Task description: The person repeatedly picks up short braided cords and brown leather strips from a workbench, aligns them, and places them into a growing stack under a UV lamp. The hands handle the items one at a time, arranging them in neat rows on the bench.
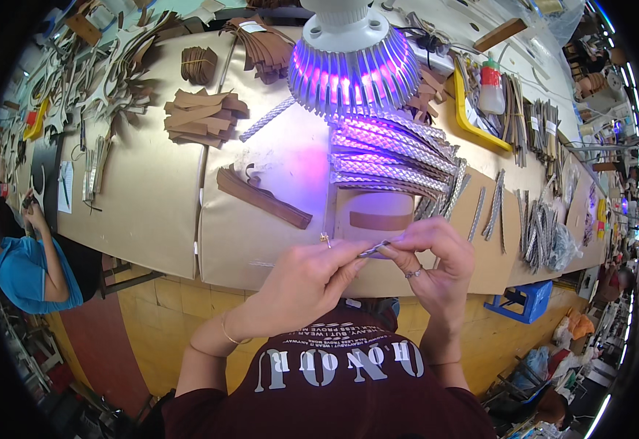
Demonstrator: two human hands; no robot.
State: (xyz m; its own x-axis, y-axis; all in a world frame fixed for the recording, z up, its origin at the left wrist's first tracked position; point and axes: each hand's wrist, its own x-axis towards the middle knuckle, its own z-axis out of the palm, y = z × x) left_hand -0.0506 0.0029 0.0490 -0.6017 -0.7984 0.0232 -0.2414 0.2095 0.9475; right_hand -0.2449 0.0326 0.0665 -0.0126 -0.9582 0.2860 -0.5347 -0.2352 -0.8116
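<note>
My left hand [310, 275] and my right hand [436, 265] meet just past the table's near edge. Between their pinched thumbs and fingers is a small braided silver-grey strap [373, 250], mostly covered by the fingers. Just beyond them a single flat brown strip [381, 220] lies on the table. Farther off, several silver braided straps [389, 162] with brown undersides lie side by side beneath a finned lamp [353, 67] glowing purple. A bundle of narrow brown strips [263, 199] rests left of them.
Brown leather pieces are piled [204, 119] at the far left. A yellow tray [473, 124] and a red-capped bottle [491, 88] stand at the far right. More braided strips [540, 230] lie right. A blue stool [522, 301] stands below; a person in blue [30, 271] sits left.
</note>
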